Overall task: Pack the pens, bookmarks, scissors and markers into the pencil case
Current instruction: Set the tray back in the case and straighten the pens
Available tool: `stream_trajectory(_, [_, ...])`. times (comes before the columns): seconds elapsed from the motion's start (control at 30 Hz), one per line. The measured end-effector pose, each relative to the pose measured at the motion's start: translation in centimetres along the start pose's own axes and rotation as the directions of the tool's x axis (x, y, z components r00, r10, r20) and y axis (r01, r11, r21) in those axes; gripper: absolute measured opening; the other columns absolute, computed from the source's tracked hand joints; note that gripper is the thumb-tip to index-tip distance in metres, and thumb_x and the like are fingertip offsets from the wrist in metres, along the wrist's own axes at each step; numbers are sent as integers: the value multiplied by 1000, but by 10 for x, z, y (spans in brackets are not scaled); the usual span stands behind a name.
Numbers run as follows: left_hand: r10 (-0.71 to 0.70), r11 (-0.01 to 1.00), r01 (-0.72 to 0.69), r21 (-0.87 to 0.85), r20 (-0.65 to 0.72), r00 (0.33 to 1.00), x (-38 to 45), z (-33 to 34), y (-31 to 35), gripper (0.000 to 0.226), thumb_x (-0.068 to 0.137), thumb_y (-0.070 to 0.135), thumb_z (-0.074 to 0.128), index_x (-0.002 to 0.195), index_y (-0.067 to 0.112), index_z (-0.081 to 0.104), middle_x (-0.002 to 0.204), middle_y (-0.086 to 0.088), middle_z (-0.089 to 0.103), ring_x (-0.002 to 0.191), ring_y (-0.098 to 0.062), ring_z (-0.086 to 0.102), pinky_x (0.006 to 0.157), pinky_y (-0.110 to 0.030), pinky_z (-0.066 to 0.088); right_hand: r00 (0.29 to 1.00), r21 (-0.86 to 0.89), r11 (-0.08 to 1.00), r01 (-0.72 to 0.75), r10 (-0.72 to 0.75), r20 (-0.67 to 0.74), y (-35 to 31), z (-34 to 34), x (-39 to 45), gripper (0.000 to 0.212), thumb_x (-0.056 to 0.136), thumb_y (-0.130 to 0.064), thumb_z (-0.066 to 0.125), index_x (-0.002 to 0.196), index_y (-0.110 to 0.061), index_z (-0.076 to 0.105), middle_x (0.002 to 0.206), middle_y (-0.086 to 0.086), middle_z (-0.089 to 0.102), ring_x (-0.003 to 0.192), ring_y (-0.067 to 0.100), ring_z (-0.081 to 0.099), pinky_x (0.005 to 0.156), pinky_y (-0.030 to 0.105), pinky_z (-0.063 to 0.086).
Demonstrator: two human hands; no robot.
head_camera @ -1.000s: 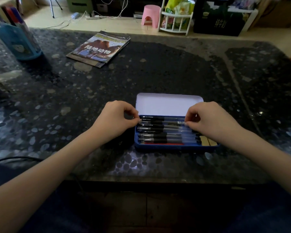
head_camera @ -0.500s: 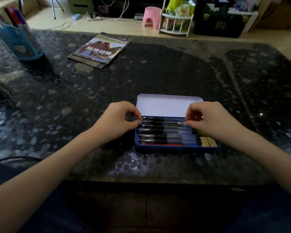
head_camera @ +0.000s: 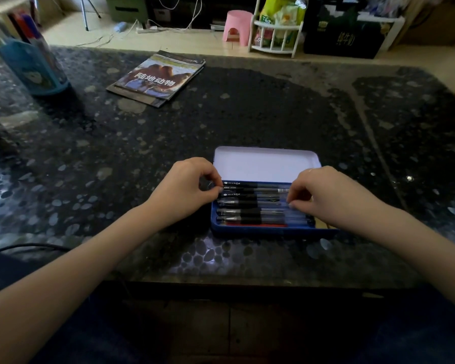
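A blue tin pencil case (head_camera: 263, 230) lies open near the table's front edge, its white-lined lid (head_camera: 265, 165) tipped back. Several black pens (head_camera: 250, 203) lie side by side in it, and a red item (head_camera: 258, 225) runs along the front wall. My left hand (head_camera: 187, 190) is at the case's left end, fingers curled, pinching the tip of a pen near the back. My right hand (head_camera: 331, 195) is over the right end, fingers curled on the other ends of the pens. It hides the case's right end.
A magazine stack (head_camera: 158, 77) lies at the back left of the dark speckled table (head_camera: 247, 122). A blue pen holder (head_camera: 34, 67) with markers stands at the far left. A black cable (head_camera: 29, 246) runs along the front left edge.
My right hand has slid a little toward me across the pens and now covers the yellowish items at the case's right end. My left hand has barely moved.
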State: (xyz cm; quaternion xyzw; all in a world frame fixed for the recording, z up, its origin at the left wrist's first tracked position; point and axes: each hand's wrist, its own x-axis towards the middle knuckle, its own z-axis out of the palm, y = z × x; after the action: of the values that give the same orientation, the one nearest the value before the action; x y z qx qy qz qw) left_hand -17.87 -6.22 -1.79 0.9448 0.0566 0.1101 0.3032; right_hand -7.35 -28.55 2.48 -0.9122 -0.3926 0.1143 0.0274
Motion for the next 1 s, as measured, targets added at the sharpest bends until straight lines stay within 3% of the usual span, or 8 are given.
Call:
stream_trajectory(0.37, [3,1000,-2,-17,7,1000,1,-1,-3,15,75,15,74,77,27,65,87,8,63,79,-4,58,71,-17,46,999,9,1000,14,-14,-31,2,-3,-4,9,80,-30,68,88,-29,65,84,-11,64,81,7,62,75,34,57])
stream_trajectory(0.53, [0,999,0,-33,7,1000,1,-1,-3,16,75,14,74,76,28,65,86,7,64,79,-4,59,71,-18,46,1000,88,996,26,-25,-10,3,-4,-2,12,81,-27,71,91,-31,65,85,-16,61,81,3,59,78,30,56])
stream_trajectory(0.73, [-4,999,5,-43,15,1000,1,-1,-3,17,76,15,74,76,29,65,85,9,62,79,-5,59,69,-16,43,1000,209,978,8,-7,-4,6,-2,1,17,79,-25,75,79,-35,61,78,-19,59,77,-3,58,77,25,54])
stream_trajectory(1.0, [2,999,-1,-36,12,1000,1,-1,-3,14,76,15,74,77,27,66,84,9,62,79,-4,59,71,-15,44,999,285,959,11,-20,29,6,-4,0,23,76,-15,76,82,-29,60,83,-12,61,76,3,58,69,18,48])
